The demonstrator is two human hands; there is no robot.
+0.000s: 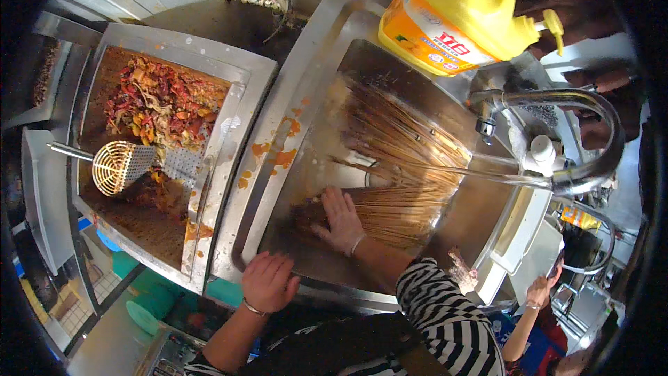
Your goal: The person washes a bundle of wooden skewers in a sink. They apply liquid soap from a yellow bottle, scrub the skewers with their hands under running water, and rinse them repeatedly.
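Observation:
Many thin wooden skewers (402, 203) lie spread in a steel sink (282, 250) under murky water. Flat over the near part of the skewers is my right hand (342, 222), fingers spread; it seems to wear a thin clear glove and grips nothing that I can see. My left hand (269, 279) rests at the sink's near left edge, fingers slightly bent and apart, holding nothing visible. Between two groups of skewers a pale round drain part (376, 173) shows. The chrome faucet (566, 94) arches over from the right.
Left of the sink, a steel basin (253, 70) holds red and orange food scraps (156, 99) and a strainer ladle (112, 167). A yellow detergent jug (443, 15) stands at the sink's back edge. A co-worker's hand (540, 290) shows at lower right. Orange stains mark the divider.

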